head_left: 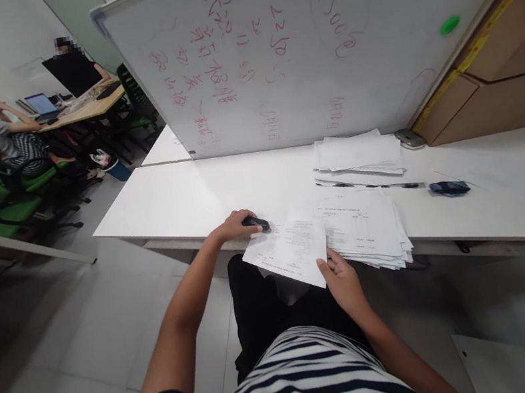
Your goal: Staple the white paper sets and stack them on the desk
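- Left hand (233,226): fingers curled around black stapler (likely) (256,223), at white tabletop's (176,198) front edge.
- Right hand (344,280): pinching white printed paper (294,245) past that edge; slack could skew it.
- White paper stack (367,229) overhangs; bump could spill it.

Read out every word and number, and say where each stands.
"500", inside a circle on the whiteboard; the mark before it is unclear.
Other red handwriting there: too unclear to read surely.
Print on the held sheet and paper stack: too small.
Yellow tape marks: blurred.

From your head, one camera looks forward and down past your shirt (299,379) to the near desk (249,178), whiteboard (297,75) behind.
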`<state>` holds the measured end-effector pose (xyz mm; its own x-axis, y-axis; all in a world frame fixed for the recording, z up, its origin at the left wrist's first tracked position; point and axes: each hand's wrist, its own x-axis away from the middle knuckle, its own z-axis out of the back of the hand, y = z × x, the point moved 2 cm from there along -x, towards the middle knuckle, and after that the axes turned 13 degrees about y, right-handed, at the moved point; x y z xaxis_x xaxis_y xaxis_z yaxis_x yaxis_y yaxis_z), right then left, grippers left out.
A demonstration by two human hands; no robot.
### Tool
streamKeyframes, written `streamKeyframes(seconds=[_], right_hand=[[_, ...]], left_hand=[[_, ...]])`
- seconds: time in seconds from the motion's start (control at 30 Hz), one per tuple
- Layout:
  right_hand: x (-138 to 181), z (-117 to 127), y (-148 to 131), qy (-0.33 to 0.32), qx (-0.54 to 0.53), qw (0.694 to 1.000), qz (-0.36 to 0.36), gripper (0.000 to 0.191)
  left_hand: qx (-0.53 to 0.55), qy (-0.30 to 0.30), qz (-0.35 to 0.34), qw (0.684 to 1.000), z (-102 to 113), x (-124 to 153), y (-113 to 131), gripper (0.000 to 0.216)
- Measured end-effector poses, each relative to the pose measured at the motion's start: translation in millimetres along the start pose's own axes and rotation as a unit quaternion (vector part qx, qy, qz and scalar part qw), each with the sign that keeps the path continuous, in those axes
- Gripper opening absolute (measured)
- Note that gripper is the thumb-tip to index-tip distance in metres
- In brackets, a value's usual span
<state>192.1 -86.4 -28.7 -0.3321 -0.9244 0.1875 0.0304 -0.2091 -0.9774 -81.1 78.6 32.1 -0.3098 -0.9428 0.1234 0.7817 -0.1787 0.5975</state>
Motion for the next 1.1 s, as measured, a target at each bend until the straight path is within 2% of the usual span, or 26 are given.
streamKeyframes(seconds=[0.07, 0.1, 0.17, 0.23, 0.27, 0.37, 0.47, 0.57, 0.67, 0.73, 0.8, 0.87, 0.93, 1.03, 1.1], right_hand=[[2.1, 0.1, 0.9, 0.003, 0.019, 1.000, 0.018, 0.063], [3.0, 0.0, 0.9, 0.000, 0.017, 1.000, 0.020, 0.063], [4.0, -0.8, 0.5, -0.005, 0.005, 1.000, 0.017, 0.063], [4.8, -1.8, -0.1, -0.007, 0.007, 1.000, 0.010, 0.064], [5.1, -2.3, -0.5, -0.006, 0.014, 1.000, 0.006, 0.064], [6.0, -4.2, -2.7, -0.010, 0.030, 0.999, 0.007, 0.062], [5.3, -7.2, -5.9, -0.015, 0.029, 0.999, 0.022, 0.060], [3.0, -10.8, -7.9, -0.009, 0.033, 0.999, 0.036, 0.057], [1.8, -14.2, -8.5, -0.011, 0.024, 0.999, 0.039, 0.055], [2.8, -16.2, -8.7, -0.015, 0.006, 0.999, 0.035, 0.054], [4.8, -17.7, -9.6, -0.012, -0.022, 0.999, 0.027, 0.054], [5.9, -18.5, -12.2, -0.005, -0.045, 0.999, 0.022, 0.055], [3.3, -17.5, -18.5, 0.000, -0.052, 0.998, 0.024, 0.054], [-10.6, -8.6, -38.7, -0.028, -0.016, 0.999, 0.039, 0.051], [-25.2, 3.9, -58.3, -0.074, 0.055, 0.994, 0.055, 0.047]], left_hand=[[-0.004, -0.060, 0.019, 0.998, 10.3, -9.3, 5.2, 0.054], [-0.008, -0.053, 0.031, 0.998, 11.8, -14.8, 8.1, 0.057], [-0.034, 0.032, 0.045, 0.998, 6.0, -25.7, 14.4, 0.061], [-0.085, 0.146, 0.039, 0.985, -10.3, -33.0, 20.1, 0.061], [-0.115, 0.182, 0.028, 0.976, -20.9, -34.9, 22.3, 0.059], [-0.166, 0.226, -0.018, 0.960, -48.5, -35.8, 23.9, 0.059], [-0.155, 0.246, -0.039, 0.956, -55.8, -35.3, 19.0, 0.063], [-0.078, 0.246, 0.001, 0.966, -49.2, -37.8, 10.8, 0.066], [0.084, 0.249, 0.054, 0.963, -38.3, -39.8, 2.3, 0.062], [0.224, 0.277, 0.076, 0.931, -30.2, -37.5, -3.1, 0.055], [0.335, 0.316, 0.086, 0.883, -23.1, -30.7, -8.6, 0.052], [0.368, 0.356, 0.077, 0.855, -19.6, -20.2, -13.3, 0.051], [0.315, 0.370, 0.039, 0.873, -23.0, -8.7, -16.2, 0.048], [0.137, 0.360, -0.022, 0.923, -40.9, 4.2, -19.8, 0.040], [0.021, 0.386, -0.027, 0.922, -54.5, 8.2, -23.2, 0.038]])
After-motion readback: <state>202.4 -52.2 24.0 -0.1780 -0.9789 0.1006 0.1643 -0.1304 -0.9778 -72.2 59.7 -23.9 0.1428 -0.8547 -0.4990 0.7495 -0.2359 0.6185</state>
